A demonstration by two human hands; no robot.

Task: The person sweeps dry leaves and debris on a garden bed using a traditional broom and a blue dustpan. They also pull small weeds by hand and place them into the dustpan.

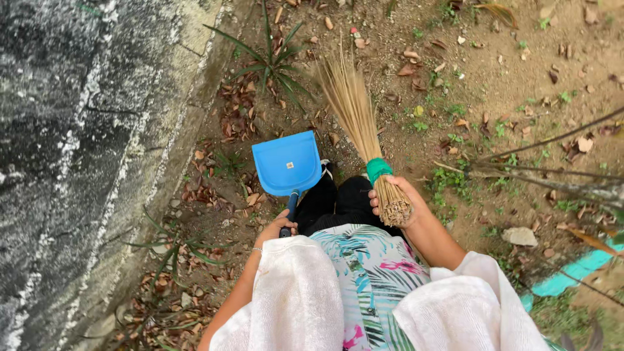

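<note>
Dustpan [286,163] of blue plastic hangs low over the dirt, between the grey concrete wall [78,162] and the person's dark legs, its mouth turned toward a spiky green plant [272,62]. The left hand [278,227] is clenched round the pan's dark handle, which runs back toward the body. The right hand [398,201] grips the cut end of a stick broom [354,110], fingers [375,201] wrapped just below its green binding [377,168], with the bristles fanning out over the soil ahead and to the right of the pan.

Dry brown leaves [237,114] lie thick along the foot of the wall and around the plant, and more are scattered on the bare ground to the right. The pan looks tilted rather than flat on the earth, so litter swept at it would likely slide under the lip. The leaves sit tangled in the plant's blades, where stiff bristles could catch or tear them. Loose soil may come up with the leaves and weigh down the pan. Thin bare branches [552,172] reach in from the right, near the broom arm, and a wide stroke could snag on them. A pale stone [519,236] lies near the right elbow, on uneven ground, a possible trip when stepping sideways.
</note>
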